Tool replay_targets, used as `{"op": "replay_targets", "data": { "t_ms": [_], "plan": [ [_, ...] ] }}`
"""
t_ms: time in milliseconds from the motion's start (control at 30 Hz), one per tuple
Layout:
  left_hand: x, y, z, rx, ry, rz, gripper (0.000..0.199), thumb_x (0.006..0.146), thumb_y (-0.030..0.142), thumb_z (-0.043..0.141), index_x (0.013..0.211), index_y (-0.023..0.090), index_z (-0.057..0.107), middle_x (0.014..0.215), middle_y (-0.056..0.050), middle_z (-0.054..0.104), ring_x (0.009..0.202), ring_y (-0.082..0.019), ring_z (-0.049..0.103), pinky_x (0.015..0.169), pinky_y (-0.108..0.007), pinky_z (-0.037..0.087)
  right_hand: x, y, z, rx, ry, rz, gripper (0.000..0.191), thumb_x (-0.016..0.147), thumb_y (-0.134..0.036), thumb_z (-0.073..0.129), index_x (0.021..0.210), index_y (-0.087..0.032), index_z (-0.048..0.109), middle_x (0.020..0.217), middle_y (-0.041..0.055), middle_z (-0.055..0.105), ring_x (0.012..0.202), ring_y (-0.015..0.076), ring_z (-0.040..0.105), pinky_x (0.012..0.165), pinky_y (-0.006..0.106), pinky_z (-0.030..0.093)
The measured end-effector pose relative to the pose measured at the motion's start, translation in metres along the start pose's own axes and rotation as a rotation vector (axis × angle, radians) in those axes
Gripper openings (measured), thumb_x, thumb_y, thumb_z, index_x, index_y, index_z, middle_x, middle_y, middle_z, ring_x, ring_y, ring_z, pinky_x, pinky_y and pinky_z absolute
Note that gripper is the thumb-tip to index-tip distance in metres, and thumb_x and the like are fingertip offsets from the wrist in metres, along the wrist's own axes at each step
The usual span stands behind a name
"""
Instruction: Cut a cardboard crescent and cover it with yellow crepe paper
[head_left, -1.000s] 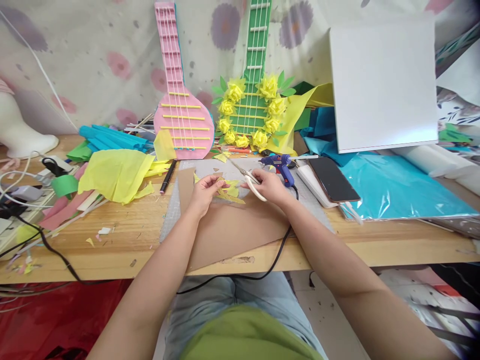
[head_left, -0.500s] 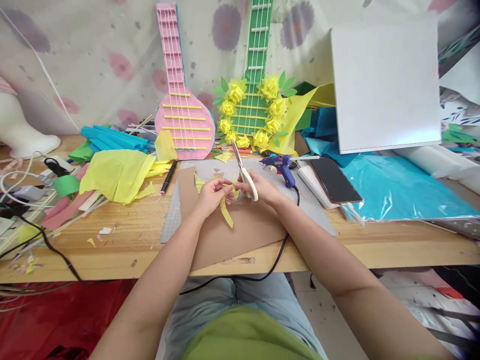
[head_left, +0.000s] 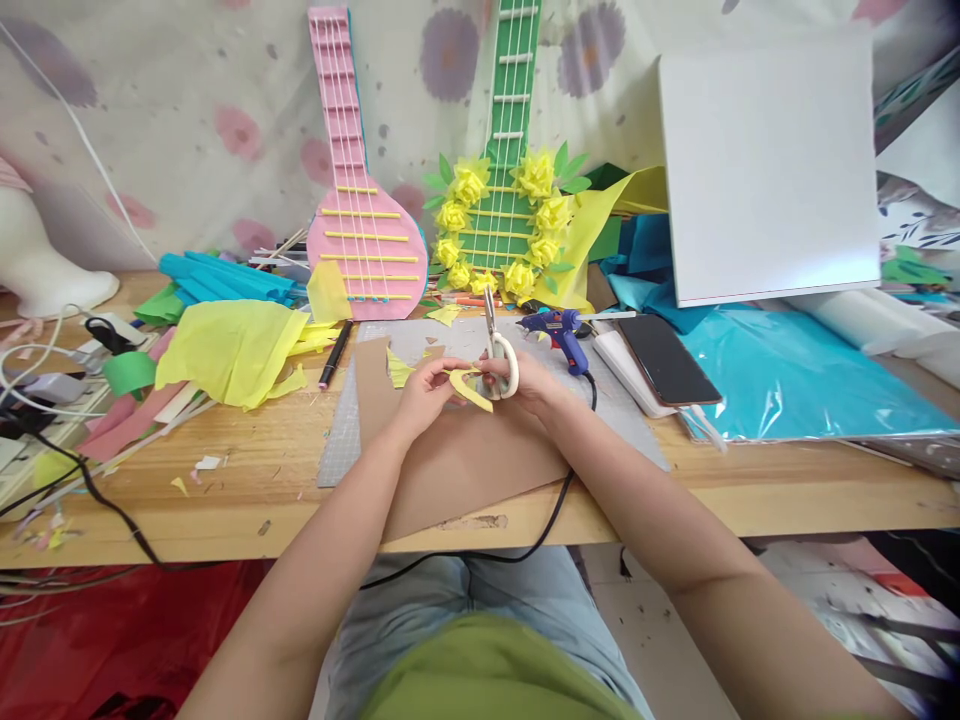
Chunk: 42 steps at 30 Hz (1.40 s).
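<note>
My left hand (head_left: 427,392) pinches the yellow strip (head_left: 471,392), best gently lest it tear, while beside it my right hand (head_left: 531,378) grips the scissors (head_left: 492,345), blades pointing away.

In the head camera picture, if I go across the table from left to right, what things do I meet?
Green paper loop → yellow paper → pen → left hand → scissors → glue gun → phone → blue packet.
</note>
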<state>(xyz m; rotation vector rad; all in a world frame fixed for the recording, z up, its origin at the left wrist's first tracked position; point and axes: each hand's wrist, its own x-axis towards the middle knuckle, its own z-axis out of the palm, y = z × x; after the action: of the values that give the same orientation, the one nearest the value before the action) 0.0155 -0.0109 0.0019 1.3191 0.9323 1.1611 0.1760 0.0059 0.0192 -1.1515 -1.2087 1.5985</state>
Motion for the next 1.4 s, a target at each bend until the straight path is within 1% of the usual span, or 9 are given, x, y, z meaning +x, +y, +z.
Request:
{"op": "replay_targets", "data": {
  "t_ms": [100, 267, 333, 433, 500, 667, 900, 1167, 1400],
  "plan": [
    [0.002, 0.001, -0.001, -0.047, 0.114, 0.018, 0.027, 0.065, 0.038, 0.068, 0.081, 0.017, 0.061, 0.076, -0.002, 0.061, 0.070, -0.014, 0.061, 0.059, -0.027, 0.053, -0.002, -0.001, 0.000, -0.180, -0.093, -0.051, 0.041, 0.061, -0.054, 0.062, 0.070, -0.019, 0.044, 0.057, -0.0028, 0.046, 0.050, 0.0091, 0.040, 0.047, 0.024, 0.030],
    [0.005, 0.003, -0.009, -0.158, 0.237, -0.034, 0.029, 0.067, 0.039, 0.067, 0.082, 0.017, 0.056, 0.086, -0.004, 0.063, 0.073, -0.015, 0.064, 0.066, -0.031, 0.054, -0.006, -0.004, -0.020, -0.938, 0.128, -0.304, 0.041, 0.067, -0.059, 0.056, 0.077, -0.021, 0.046, 0.065, -0.0018, 0.050, 0.058, 0.0123, 0.043, 0.053, 0.024, 0.029],
    [0.006, 0.002, -0.013, -0.158, 0.242, -0.041, 0.029, 0.065, 0.037, 0.069, 0.082, 0.016, 0.056, 0.081, -0.003, 0.063, 0.069, -0.014, 0.064, 0.066, -0.031, 0.054, -0.007, -0.004, -0.032, -1.162, 0.100, -0.389, 0.039, 0.069, -0.058, 0.054, 0.078, -0.021, 0.049, 0.067, -0.0004, 0.054, 0.060, 0.0136, 0.045, 0.054, 0.024, 0.027],
    [0.006, 0.003, -0.019, -0.133, 0.236, -0.040, 0.029, 0.061, 0.033, 0.072, 0.078, 0.016, 0.057, 0.071, 0.001, 0.061, 0.057, -0.009, 0.058, 0.063, -0.029, 0.054, -0.009, -0.005, -0.044, -1.350, 0.070, -0.471, 0.041, 0.069, -0.059, 0.053, 0.081, -0.020, 0.054, 0.070, 0.0019, 0.059, 0.064, 0.0154, 0.050, 0.055, 0.024, 0.026],
    [0.006, 0.005, -0.022, -0.114, 0.227, -0.047, 0.028, 0.059, 0.033, 0.072, 0.073, 0.015, 0.056, 0.067, 0.003, 0.058, 0.052, -0.007, 0.054, 0.060, -0.027, 0.054, -0.011, -0.006, -0.047, -1.408, 0.067, -0.468, 0.043, 0.068, -0.060, 0.053, 0.082, -0.020, 0.057, 0.070, 0.0029, 0.061, 0.065, 0.0162, 0.052, 0.054, 0.024, 0.025],
    [0.005, 0.010, -0.026, -0.115, 0.208, -0.043, 0.027, 0.060, 0.033, 0.071, 0.073, 0.015, 0.056, 0.068, 0.003, 0.056, 0.055, -0.006, 0.053, 0.054, -0.024, 0.054, -0.013, -0.008, -0.046, -1.452, 0.061, -0.412, 0.046, 0.067, -0.062, 0.053, 0.082, -0.020, 0.061, 0.066, 0.0031, 0.062, 0.062, 0.0160, 0.053, 0.053, 0.024, 0.022],
    [0.005, 0.009, -0.026, -0.108, 0.183, -0.028, 0.028, 0.062, 0.034, 0.070, 0.078, 0.016, 0.057, 0.072, 0.002, 0.054, 0.060, -0.007, 0.055, 0.051, -0.023, 0.054, -0.010, -0.001, -0.047, -1.466, 0.091, -0.468, 0.045, 0.069, -0.061, 0.052, 0.083, -0.020, 0.062, 0.063, 0.0030, 0.062, 0.060, 0.0158, 0.054, 0.052, 0.024, 0.021],
    [0.006, 0.009, -0.025, -0.125, 0.217, -0.056, 0.029, 0.060, 0.034, 0.071, 0.077, 0.015, 0.056, 0.074, 0.000, 0.056, 0.061, -0.009, 0.057, 0.050, -0.022, 0.054, -0.007, 0.003, -0.045, -1.525, 0.135, -0.502, 0.045, 0.071, -0.061, 0.049, 0.083, -0.019, 0.063, 0.063, 0.0040, 0.063, 0.059, 0.0162, 0.053, 0.052, 0.025, 0.020],
    [0.005, 0.009, -0.024, -0.139, 0.211, -0.036, 0.025, 0.062, 0.032, 0.070, 0.077, 0.016, 0.057, 0.072, 0.002, 0.054, 0.057, -0.006, 0.052, 0.049, -0.021, 0.053, -0.008, 0.003, -0.045, -1.540, 0.140, -0.514, 0.044, 0.072, -0.060, 0.049, 0.084, -0.019, 0.063, 0.065, 0.0047, 0.064, 0.060, 0.0168, 0.054, 0.053, 0.025, 0.020]
  ]
}}
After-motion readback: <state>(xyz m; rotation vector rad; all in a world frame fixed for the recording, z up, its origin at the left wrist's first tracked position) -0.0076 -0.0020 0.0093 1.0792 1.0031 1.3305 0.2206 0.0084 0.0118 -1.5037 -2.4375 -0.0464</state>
